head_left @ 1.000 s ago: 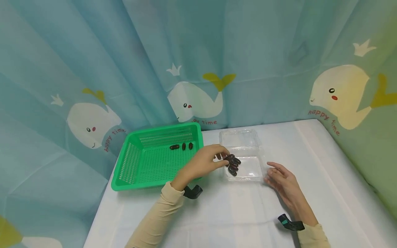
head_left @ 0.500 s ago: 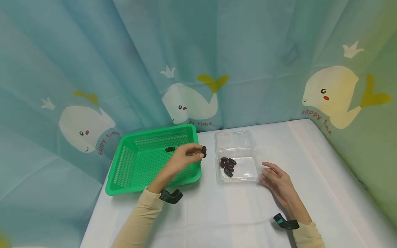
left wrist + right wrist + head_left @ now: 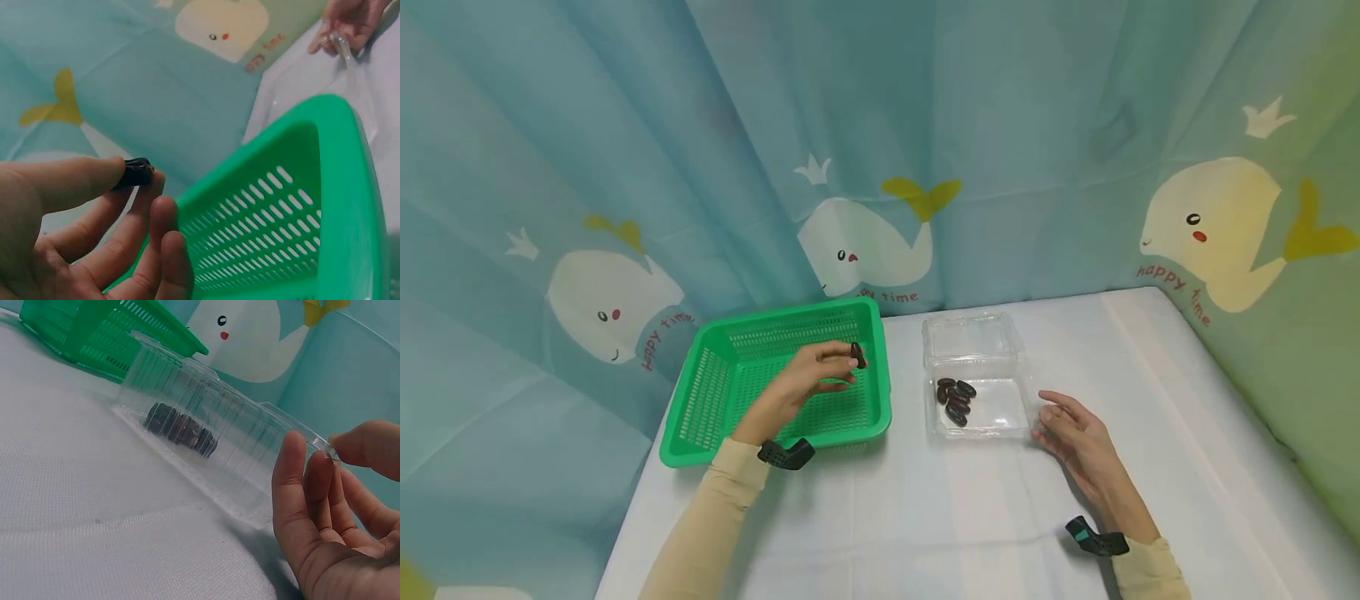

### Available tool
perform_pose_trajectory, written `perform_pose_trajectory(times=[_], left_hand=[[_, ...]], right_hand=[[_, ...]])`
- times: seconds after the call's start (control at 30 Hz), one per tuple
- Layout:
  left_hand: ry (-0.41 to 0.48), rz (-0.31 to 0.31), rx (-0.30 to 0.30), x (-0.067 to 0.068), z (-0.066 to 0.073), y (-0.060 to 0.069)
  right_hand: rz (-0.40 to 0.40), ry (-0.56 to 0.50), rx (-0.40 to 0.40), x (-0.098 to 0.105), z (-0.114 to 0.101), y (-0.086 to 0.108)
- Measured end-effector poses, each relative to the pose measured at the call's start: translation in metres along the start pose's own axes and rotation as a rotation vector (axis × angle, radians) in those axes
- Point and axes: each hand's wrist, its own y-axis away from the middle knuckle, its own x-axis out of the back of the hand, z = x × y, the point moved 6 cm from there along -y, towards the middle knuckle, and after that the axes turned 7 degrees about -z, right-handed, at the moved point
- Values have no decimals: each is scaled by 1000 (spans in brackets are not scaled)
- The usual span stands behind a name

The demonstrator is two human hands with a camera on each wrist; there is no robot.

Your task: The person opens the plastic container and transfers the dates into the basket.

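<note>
My left hand (image 3: 801,383) pinches a dark, shiny date (image 3: 858,354) between thumb and fingertips, over the green basket (image 3: 667,433). The left wrist view shows this date (image 3: 134,173) up close, with the other fingers loosely bent beneath. My left hand hides the dates at the back of the basket. To its right stands a clear plastic box (image 3: 1007,432), lid folded open to the back, with several dates (image 3: 957,400) in its left half. My right hand (image 3: 1078,442) pinches the box's right rim between thumb and fingers, as the right wrist view shows.
A white cloth (image 3: 925,517) covers the table under the basket and the box. A blue curtain (image 3: 1015,150) with whale prints hangs right behind the table, and a green one (image 3: 1300,375) along the right side. The basket's raised wall (image 3: 340,187) stands between my left hand and the box.
My left hand has moved left from the plastic box to over the green basket, carrying the date. My right hand has stayed at the box's right rim.
</note>
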Motion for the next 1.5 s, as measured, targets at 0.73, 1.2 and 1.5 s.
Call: perform_pose_trajectory(times=[0.73,1.2,1.5], left_hand=[[-81,-57,331,39,-44,-54],[-225,-73,385,38,-55,-70],[-306,-66,360,32,-54,-73]], right_hand=[[15,30,-35,1,0,-2],[9,18,-38,-1,-1,-2],[16,-1,-33,0,1,-1]])
